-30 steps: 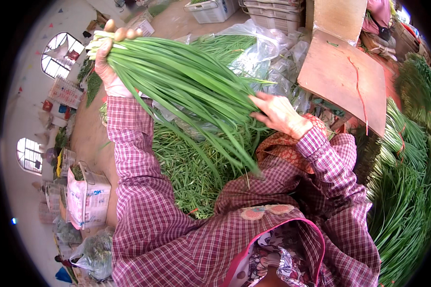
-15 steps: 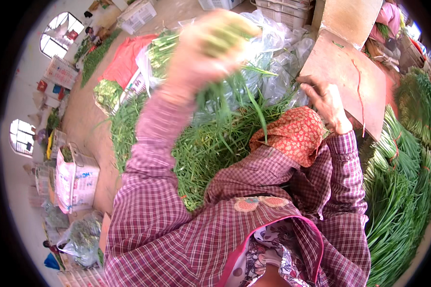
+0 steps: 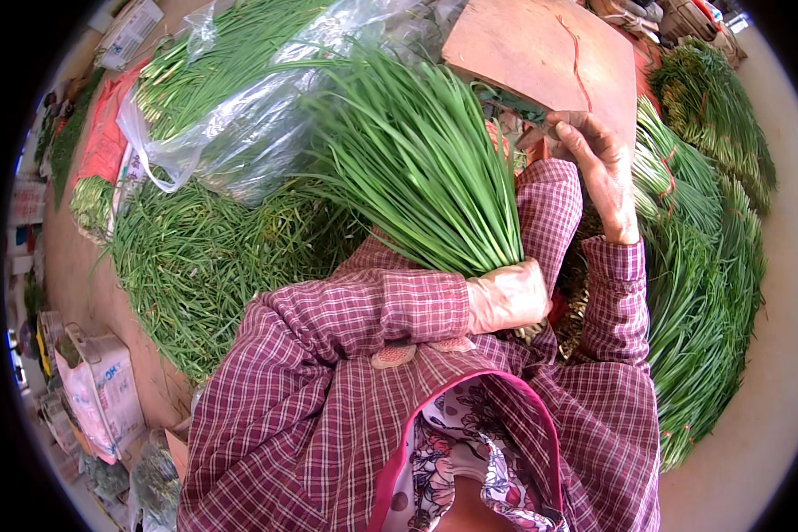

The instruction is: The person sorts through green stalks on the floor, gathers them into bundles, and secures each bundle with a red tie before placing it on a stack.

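one left hand (image 3: 508, 297) and one right hand (image 3: 601, 168) are counted, with two plaid sleeves (image 3: 426, 306). one bunch of greens (image 3: 434, 164) is found between them. one board (image 3: 536, 53), one red string (image 3: 578, 62) on it, and two round patches (image 3: 393, 356) are seen. one heap of clippings (image 3: 213, 257) and one red sheet (image 3: 106, 124) are counted. at least two boxes (image 3: 106, 395) are shown. the stacked bundles (image 3: 696, 319) are overlapped too closely to be counted.

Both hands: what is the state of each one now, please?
Left hand: closed around the bunch of green stalks.
Right hand: fingers bent; whether it pinches something cannot be told.
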Demonstrator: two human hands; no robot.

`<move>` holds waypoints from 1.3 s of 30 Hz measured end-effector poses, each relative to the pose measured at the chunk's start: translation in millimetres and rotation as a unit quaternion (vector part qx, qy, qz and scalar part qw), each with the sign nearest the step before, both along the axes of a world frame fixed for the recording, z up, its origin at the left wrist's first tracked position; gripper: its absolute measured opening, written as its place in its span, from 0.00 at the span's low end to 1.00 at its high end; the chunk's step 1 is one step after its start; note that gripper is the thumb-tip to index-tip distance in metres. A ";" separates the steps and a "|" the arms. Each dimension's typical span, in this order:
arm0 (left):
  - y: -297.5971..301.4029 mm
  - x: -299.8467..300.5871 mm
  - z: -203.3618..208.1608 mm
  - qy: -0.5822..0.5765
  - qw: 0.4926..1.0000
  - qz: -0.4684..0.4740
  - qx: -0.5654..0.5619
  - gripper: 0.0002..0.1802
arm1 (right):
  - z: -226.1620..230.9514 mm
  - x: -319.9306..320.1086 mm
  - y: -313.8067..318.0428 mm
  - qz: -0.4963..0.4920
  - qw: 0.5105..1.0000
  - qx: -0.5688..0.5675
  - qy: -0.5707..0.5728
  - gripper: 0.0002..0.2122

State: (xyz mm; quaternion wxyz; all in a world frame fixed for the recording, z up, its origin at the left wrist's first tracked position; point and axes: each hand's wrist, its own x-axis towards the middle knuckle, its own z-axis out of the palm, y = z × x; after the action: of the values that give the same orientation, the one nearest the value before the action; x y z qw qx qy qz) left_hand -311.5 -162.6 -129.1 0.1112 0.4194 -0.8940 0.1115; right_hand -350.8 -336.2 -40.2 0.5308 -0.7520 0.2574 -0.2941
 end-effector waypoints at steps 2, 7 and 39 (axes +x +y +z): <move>4.3 -2.3 -12.1 -0.097 0.995 0.005 -0.032 0.06 | -0.3 1.2 4.3 0.004 1.000 -0.011 0.020 0.08; 3.7 -9.0 -38.7 -0.126 0.992 -0.014 -0.012 0.11 | 11.6 22.6 25.2 0.044 0.998 0.018 0.027 0.07; -7.4 315.4 229.4 0.716 0.661 0.191 -0.121 0.24 | -100.7 79.8 -199.5 -0.127 0.924 -0.249 0.260 0.14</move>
State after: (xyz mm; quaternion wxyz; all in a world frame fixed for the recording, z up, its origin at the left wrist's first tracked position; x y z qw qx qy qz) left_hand 4.0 -169.9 100.4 0.7428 0.5141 -0.4176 -0.0975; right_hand -271.0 -535.7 -140.9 0.1990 -0.8709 0.3981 -0.2084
